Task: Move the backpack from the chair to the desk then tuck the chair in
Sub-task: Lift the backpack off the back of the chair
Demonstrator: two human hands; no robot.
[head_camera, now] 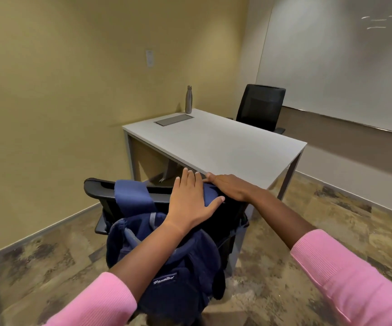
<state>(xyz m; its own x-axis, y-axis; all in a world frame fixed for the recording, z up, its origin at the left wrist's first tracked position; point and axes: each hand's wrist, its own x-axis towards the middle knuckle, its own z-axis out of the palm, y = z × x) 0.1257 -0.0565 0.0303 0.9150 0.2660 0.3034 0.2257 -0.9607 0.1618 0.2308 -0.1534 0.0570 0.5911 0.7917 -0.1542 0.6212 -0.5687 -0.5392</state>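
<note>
Over the chair [101, 196] back hangs the backpack [166, 250], short of the bench [225, 142]. Both hands, left hand [190, 201] and right hand [231, 187], lie flat on its straps, fingers [185, 177] spread, gripping nothing. Soft and floppy, probably moderately heavy; best lifted by the straps.

backpack [166, 262]: navy cloth, soft, matt | chair [101, 196]: black matt plastic frame | desk [225, 144]: smooth matt white top | bottle [188, 99]: brushed metal | sleeves [345, 274]: pink ribbed knit

even, warm indoor light — soft glare on the whiteboard [336, 64], slight blur, wide-angle bending at edges.
</note>
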